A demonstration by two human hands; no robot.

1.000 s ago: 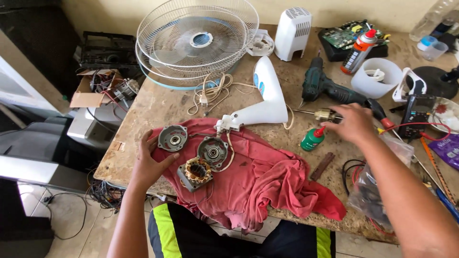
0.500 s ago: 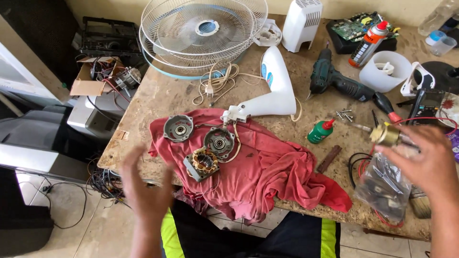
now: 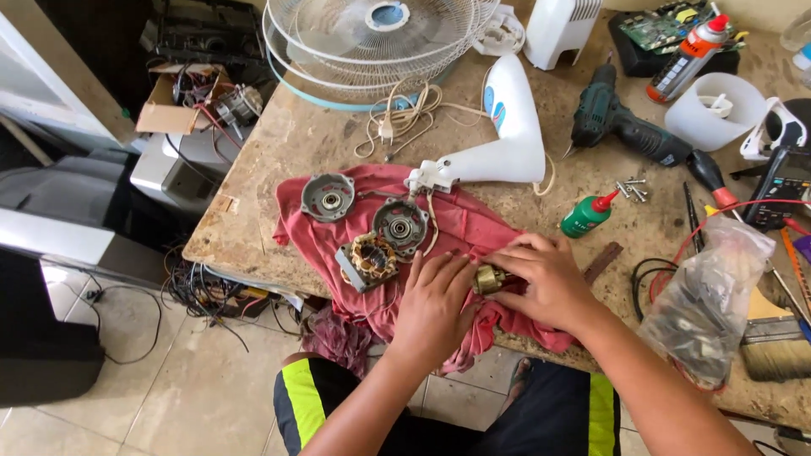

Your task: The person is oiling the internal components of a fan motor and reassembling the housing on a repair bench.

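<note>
A person's two hands meet over a red cloth (image 3: 473, 245) spread on a worn workbench (image 3: 279, 152), the landmark for everything here. The left hand (image 3: 435, 300) lies with fingers loosely curled, its fingertips against a small brass-coloured part (image 3: 488, 279); the right hand (image 3: 549, 279) is closed around that same part from the other side, pinching it. The part sits at the near edge of the cloth, just above the bench's front lip.

Just beyond the left hand, on the cloth, lies a copper-wound motor core (image 3: 367, 260), touching a round grey motor cover (image 3: 400, 226). A second round cover (image 3: 328, 198) rests near the cloth's far left corner.

To the right of the cloth stands a small green bottle (image 3: 587, 217) with a red tip, and farther right a clear plastic bag (image 3: 705, 295) and a paintbrush (image 3: 775, 346).

At the cloth's far edge a white fan body (image 3: 507, 139) lies on its side, with a coiled cord (image 3: 405, 118) beside it. Beyond it are a dark green drill (image 3: 621, 127) and, farthest, a white wire fan guard (image 3: 380, 34).
</note>
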